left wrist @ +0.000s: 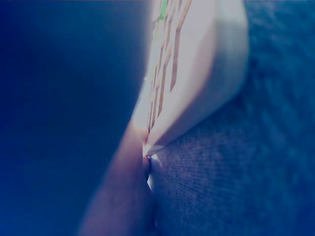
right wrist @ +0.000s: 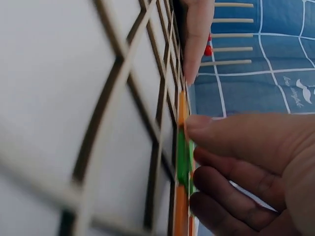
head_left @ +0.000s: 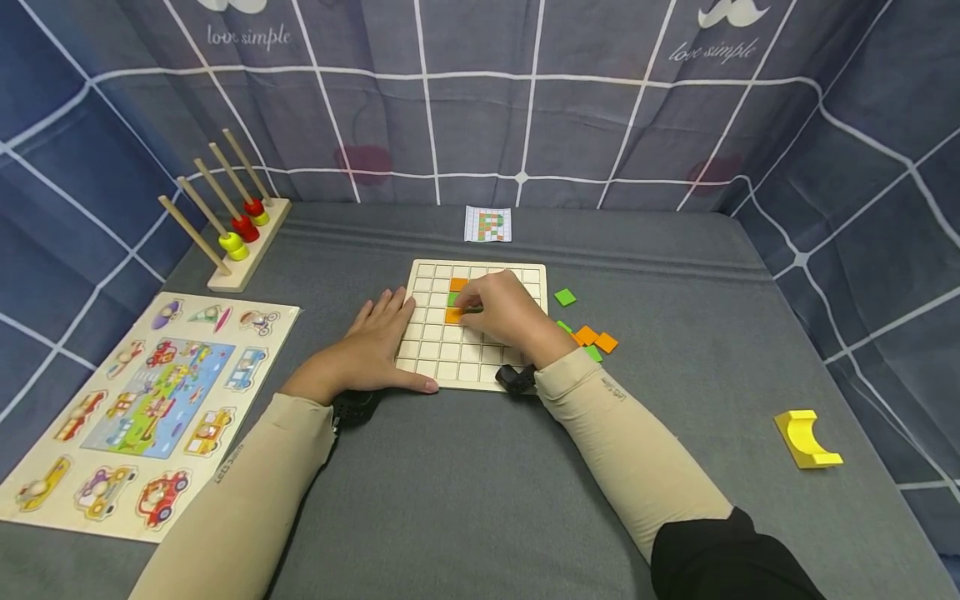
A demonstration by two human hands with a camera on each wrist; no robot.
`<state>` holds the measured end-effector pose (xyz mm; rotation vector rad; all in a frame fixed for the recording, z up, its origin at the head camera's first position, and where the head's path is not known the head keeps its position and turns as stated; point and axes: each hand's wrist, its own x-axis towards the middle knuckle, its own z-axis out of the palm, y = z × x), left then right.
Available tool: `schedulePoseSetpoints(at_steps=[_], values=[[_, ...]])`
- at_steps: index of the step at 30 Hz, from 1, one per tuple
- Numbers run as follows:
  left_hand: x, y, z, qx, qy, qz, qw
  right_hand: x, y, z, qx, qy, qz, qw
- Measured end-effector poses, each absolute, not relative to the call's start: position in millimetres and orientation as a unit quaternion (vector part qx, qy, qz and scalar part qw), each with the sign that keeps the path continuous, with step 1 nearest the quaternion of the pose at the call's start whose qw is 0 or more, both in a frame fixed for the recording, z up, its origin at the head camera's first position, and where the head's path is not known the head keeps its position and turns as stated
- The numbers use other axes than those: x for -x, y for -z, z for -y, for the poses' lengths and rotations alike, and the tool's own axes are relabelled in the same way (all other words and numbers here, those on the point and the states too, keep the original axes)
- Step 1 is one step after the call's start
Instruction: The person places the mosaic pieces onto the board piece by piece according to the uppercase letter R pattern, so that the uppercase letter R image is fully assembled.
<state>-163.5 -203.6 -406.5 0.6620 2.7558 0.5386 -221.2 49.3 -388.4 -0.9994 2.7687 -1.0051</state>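
A pale wooden grid board [head_left: 427,352] lies on the grey table, with orange tiles [head_left: 453,316] and green tiles in some squares. My left hand [head_left: 372,343] lies spread at its left edge, thumb along the near corner. Above the board's upper middle is my right hand [head_left: 504,309], with thumb and curled fingers at a green tile [right wrist: 182,157] between two orange ones. The hand hides part of that row. Loose green tiles [head_left: 565,297] and orange tiles [head_left: 606,342] lie off the board's right side. The left wrist view is dark and blurred, showing the board's rim [left wrist: 197,83].
A small printed pattern card [head_left: 488,224] lies behind the board. Left of it are a peg stand [head_left: 255,265] with red and yellow-green beads, and a picture puzzle board [head_left: 247,319]. A yellow curved block [head_left: 806,440] sits at the right. A checked cloth surrounds the table.
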Motion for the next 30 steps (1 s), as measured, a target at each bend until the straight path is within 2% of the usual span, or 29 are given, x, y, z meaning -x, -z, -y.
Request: schedulePoseSetpoints(at_steps=[20, 30], values=[[161, 405, 203, -0.223, -0.184, -0.949, 0.123, 221, 387, -85, 0.29, 0.34, -0.894, -0.016], [162, 404, 202, -0.225, -0.183, -0.95, 0.12, 225, 389, -124, 0.26, 0.338, -0.904, -0.039]])
